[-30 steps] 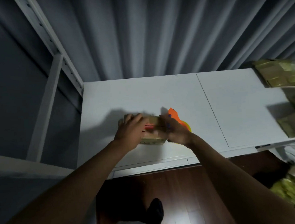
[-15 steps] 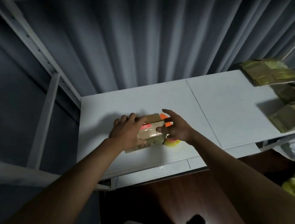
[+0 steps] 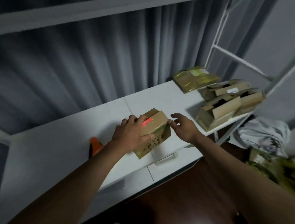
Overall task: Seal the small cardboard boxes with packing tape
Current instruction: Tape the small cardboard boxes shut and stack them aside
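A small cardboard box (image 3: 156, 128) with a red label sits on the white table (image 3: 60, 149), its top flaps closed. My left hand (image 3: 130, 134) grips it from the left, fingers over the top and thumb on the near side. My right hand (image 3: 183, 126) hovers just right of the box with fingers spread and relaxed, fingertips at its right edge. The orange tape dispenser (image 3: 95, 146) lies on the table to the left, partly hidden behind my left forearm.
Several open, unsealed cardboard boxes (image 3: 226, 105) are piled at the table's right end, with flat packets (image 3: 195, 78) behind them. A white metal rack frame (image 3: 242, 60) rises at right. Grey curtains hang behind the table. Bags and cloth (image 3: 266, 137) lie on the floor at right.
My right hand has let go of the tape dispenser, which now lies left of the box. The box has slid rightward along the table with my left hand on it; the camera swung right.
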